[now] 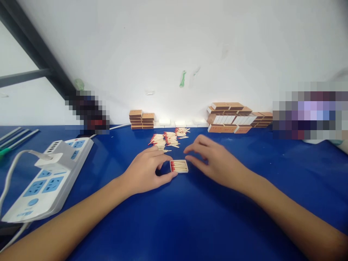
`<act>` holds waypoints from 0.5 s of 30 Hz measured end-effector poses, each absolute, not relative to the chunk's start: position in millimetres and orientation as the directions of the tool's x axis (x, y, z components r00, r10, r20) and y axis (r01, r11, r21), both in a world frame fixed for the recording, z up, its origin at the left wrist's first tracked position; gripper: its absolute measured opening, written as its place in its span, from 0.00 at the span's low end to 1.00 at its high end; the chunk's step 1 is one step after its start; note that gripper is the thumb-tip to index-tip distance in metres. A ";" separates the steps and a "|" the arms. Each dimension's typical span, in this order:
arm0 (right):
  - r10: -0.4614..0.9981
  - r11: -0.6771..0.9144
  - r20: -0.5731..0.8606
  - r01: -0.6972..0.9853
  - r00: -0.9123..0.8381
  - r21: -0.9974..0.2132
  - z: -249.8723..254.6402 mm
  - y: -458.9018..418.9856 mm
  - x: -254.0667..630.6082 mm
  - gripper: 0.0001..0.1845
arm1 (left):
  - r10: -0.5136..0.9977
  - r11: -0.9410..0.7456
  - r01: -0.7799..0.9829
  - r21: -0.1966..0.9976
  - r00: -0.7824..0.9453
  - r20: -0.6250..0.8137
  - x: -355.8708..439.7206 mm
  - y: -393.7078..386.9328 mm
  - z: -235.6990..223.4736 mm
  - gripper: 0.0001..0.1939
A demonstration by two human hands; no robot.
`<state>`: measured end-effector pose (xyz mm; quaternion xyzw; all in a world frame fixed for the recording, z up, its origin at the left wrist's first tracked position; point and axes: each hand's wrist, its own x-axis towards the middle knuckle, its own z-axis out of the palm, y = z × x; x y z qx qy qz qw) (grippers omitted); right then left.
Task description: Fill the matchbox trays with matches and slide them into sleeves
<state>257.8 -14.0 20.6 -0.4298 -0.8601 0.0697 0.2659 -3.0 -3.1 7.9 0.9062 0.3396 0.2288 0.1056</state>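
Observation:
A small white matchbox tray (pixel 187 171) lies on the blue table, filled with red-headed matches (pixel 179 166) whose heads point left. My left hand (pixel 148 168) grips the tray's left end, thumb at the near side and forefinger at the far side. Just right of the tray, my right hand (pixel 210 156) hovers with thumb and forefinger apart, nothing between them. Beyond the tray lie loose matches (pixel 170 139) in several small heaps, the nearest partly hidden behind my left fingers.
Brown matchboxes (pixel 141 119) are stacked by the wall at left, with a bigger stack of matchboxes (pixel 231 117) at right. White trays (pixel 181 123) line the wall between them. A power strip (pixel 51 177) with a plugged-in adapter and white cable (pixel 13 166) occupies the left side.

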 end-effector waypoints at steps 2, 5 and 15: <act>0.785 0.545 0.519 0.776 -0.339 -0.318 31.0 -1.0 278.6 0.08 | 0.659 -0.752 0.564 0.342 0.669 0.344 -3.5 -3.9 7.7 0.15; 0.782 0.223 0.613 0.865 0.116 -0.449 45.2 21.1 323.5 0.06 | 0.658 -0.752 0.562 0.345 0.673 0.338 -4.2 -4.8 7.2 0.15; 0.671 -0.561 0.172 0.645 0.722 -0.519 62.7 69.9 448.4 0.16 | 0.656 -0.753 0.558 0.349 0.672 0.343 -5.0 -4.3 6.0 0.14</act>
